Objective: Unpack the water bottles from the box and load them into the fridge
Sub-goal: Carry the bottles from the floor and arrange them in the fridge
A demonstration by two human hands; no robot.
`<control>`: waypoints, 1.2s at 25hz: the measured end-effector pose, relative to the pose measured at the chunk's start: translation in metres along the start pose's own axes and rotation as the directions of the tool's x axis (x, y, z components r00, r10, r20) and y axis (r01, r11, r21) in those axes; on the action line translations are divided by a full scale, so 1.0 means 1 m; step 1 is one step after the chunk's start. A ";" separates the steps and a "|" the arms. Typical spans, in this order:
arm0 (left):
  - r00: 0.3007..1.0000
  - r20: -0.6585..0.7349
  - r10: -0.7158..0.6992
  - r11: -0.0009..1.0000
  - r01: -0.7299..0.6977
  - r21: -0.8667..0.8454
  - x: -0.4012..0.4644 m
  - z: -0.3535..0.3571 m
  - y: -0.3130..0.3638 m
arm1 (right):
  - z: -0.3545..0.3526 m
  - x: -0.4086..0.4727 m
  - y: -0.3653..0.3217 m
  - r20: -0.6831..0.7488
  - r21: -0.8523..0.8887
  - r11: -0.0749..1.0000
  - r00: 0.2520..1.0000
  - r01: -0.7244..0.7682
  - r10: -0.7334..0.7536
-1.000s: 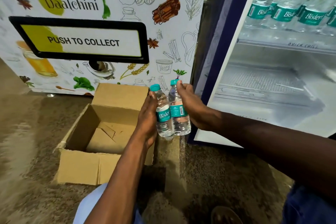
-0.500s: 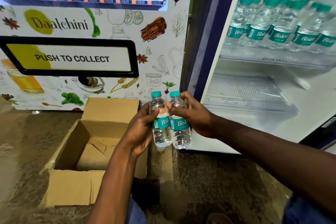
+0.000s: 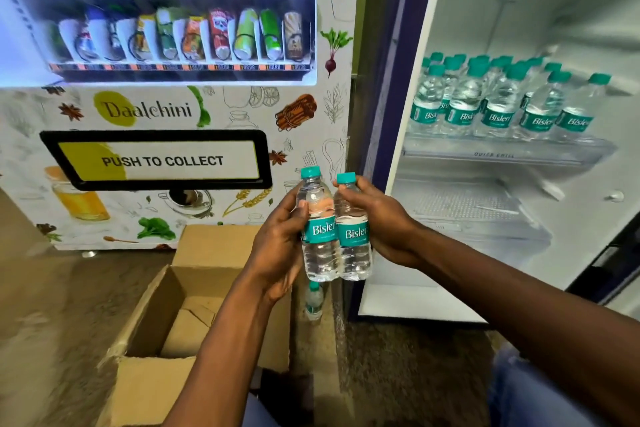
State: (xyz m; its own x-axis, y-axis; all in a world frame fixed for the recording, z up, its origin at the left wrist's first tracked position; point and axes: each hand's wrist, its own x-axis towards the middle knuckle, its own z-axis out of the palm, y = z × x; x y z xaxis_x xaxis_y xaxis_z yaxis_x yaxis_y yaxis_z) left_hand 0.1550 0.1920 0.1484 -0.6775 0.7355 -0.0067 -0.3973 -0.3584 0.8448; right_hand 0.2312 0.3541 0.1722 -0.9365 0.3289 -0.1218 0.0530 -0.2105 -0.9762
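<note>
Forearms reach forward from the bottom of the view, both hands raised higher against the background than half a second ago. Left hand (image 3: 277, 246) is curled round the left bottle (image 3: 317, 229), thumb across its front above the label; right hand (image 3: 382, 222) is curled round the right bottle (image 3: 353, 232), fingertips near its neck. Both bottles stand upright, sides touching, teal caps up and Bisleri labels facing the camera, held in front of the fridge's left edge, outside it; this grip matches the earlier frames. Below them the cardboard box (image 3: 152, 378) sits open on the floor (image 3: 408, 367), flaps up, with loose cardboard visible inside and no bottles seen in the exposed part. A small bottle on the floor (image 3: 314, 302), just beside the box and near the fridge base, shows now and did not show earlier. Beyond, the fridge (image 3: 408, 107) stands open; its lower wire shelf (image 3: 460, 204) carries nothing visible, and the upper shelf (image 3: 505, 149) holds several rows of stored bottles (image 3: 498, 104). The view has tilted upward since the earlier frames, so more of the vending machine (image 3: 159, 111) to the left appears, including a row of packaged snacks (image 3: 194, 35) behind glass above the "PUSH TO COLLECT" flap (image 3: 159, 161).
</note>
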 end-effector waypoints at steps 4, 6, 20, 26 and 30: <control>0.993 0.067 0.102 0.970 -0.114 0.216 -0.003 0.029 0.016 | -0.003 -0.013 -0.030 -0.019 -0.040 0.996 0.997 0.075 -0.076; 0.987 0.064 0.146 0.949 -0.158 0.271 0.002 0.046 0.022 | -0.010 -0.023 -0.049 -0.047 -0.079 0.989 0.991 0.122 -0.126; 0.955 0.235 0.182 0.851 -0.273 0.450 0.069 0.177 0.049 | -0.104 -0.056 -0.134 -0.355 -0.029 0.942 0.877 0.335 -0.324; 0.948 0.270 0.170 0.687 -0.310 0.657 0.111 0.227 0.054 | -0.153 -0.062 -0.172 -0.339 -0.251 0.914 0.856 0.318 -0.390; 0.905 0.366 0.219 0.571 -0.423 0.704 0.139 0.261 0.068 | -0.180 -0.058 -0.201 -0.334 -0.321 0.873 0.818 0.368 -0.468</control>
State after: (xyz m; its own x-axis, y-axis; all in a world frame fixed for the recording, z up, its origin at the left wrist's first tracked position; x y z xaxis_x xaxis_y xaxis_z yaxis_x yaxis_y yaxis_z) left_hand 0.1952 0.4192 0.3448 -0.4736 0.7970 0.3747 0.4953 -0.1107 0.8616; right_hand 0.3371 0.5431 0.3426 -0.6751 0.6752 0.2972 -0.1870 0.2331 -0.9543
